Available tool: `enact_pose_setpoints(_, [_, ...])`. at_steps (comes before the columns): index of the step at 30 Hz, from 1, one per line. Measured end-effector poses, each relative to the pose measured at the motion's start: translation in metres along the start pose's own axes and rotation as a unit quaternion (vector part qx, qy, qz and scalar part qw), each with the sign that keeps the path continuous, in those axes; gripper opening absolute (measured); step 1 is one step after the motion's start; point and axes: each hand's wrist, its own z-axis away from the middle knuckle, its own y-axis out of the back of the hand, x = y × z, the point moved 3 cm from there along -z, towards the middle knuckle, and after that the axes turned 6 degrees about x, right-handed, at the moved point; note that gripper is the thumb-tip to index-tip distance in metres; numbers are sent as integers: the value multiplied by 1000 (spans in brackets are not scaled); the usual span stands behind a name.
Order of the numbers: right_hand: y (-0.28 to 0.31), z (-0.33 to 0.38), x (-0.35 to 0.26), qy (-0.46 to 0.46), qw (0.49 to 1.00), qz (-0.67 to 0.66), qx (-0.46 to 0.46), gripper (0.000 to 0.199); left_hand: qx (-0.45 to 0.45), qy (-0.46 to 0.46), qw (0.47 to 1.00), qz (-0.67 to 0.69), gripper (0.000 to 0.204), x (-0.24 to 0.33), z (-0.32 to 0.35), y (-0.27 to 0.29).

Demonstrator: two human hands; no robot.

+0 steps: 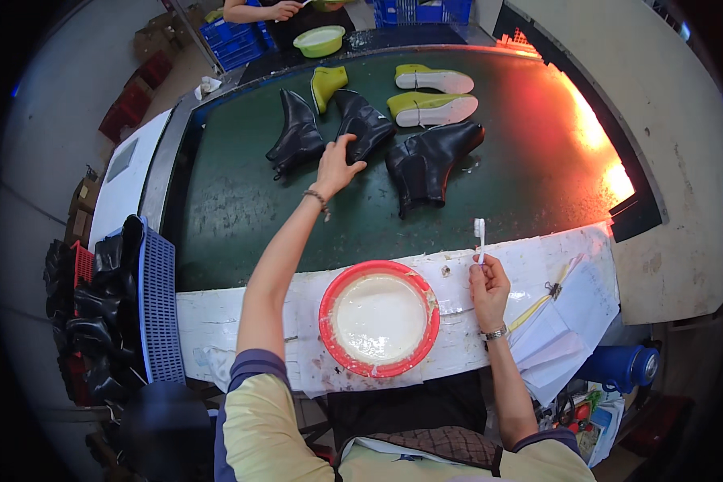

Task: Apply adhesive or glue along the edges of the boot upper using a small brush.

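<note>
My left hand (337, 167) reaches over the dark green belt (241, 217) with thumb and fingers apart. Its fingertips are beside the middle black ankle boot (363, 124); I cannot tell whether they touch it. A second black boot (296, 132) lies to the left, and a third (432, 167) to the right. My right hand (490, 291) pinches a white toothbrush (479, 233), bristles up, above the white-covered bench (241, 317). Between my forearms stands a red basin (326, 321) of creamy white liquid.
Yellow-green shoes (432, 110) with pale soles lie farther back, near an orange-glowing opening (590, 128) on the right. A blue basket (159, 305) of black boots stands left. Papers (562, 337) and a blue flask (618, 366) are at right. Across the belt, a person's hand (285, 10) is near a green bowl (319, 50).
</note>
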Motion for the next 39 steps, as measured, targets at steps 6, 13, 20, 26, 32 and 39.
enact_pose_setpoints(6, [0,3,8,-22,999,-24,14,21,62,-61,994,-73,72,4,-10,8])
enact_pose_setpoints(13, [8,-20,14,66,994,78,26,20,53,-138,976,157,38,123,67,119])
enact_pose_setpoints(20, [-12,-1,-35,198,792,577,6,106,317,35,944,86,30,76,290,274])
enact_pose_setpoints(26, [6,-57,-26,186,776,602,30,94,222,212,910,-277,45,3,429,227])
enact_pose_setpoints(32, [16,-35,-47,289,865,409,-2,30,279,274,841,-373,46,-30,456,216])
enact_pose_setpoints(39, [-51,69,-116,211,939,246,-112,27,382,276,721,507,37,35,400,227])
